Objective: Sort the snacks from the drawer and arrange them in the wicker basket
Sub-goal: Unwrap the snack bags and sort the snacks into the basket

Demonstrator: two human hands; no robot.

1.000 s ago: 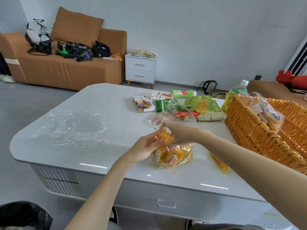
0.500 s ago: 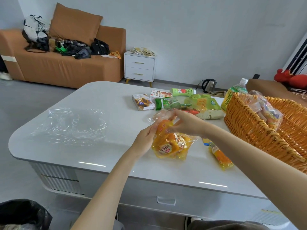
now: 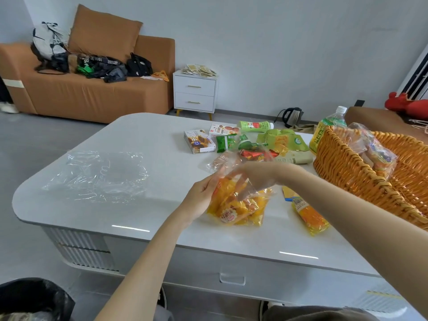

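Observation:
A clear bag of yellow-orange snack packets (image 3: pixel 238 208) lies on the white table (image 3: pixel 162 193) in front of me. My left hand (image 3: pixel 201 200) grips the bag's left side. My right hand (image 3: pixel 254 174) pinches the bag's open top, its fingers partly behind the clear film. A wicker basket (image 3: pixel 347 172) stands at the right with a clear bag of wrapped snacks (image 3: pixel 375 154) in it. One yellow snack packet (image 3: pixel 308 214) lies loose between bag and basket.
Boxes and green packets (image 3: pixel 231 140) lie at the table's far side, with a green bottle (image 3: pixel 326 128) by the basket. An empty clear bag (image 3: pixel 99 174) lies at the left. A drawer handle (image 3: pixel 231 279) shows below the table edge. A black bin (image 3: pixel 32 300) sits at the bottom left.
The bag of yellow packets has shifted a little nearer and lies flatter. My right hand has moved from above the bag down into its open top. The loose yellow packet now shows fully.

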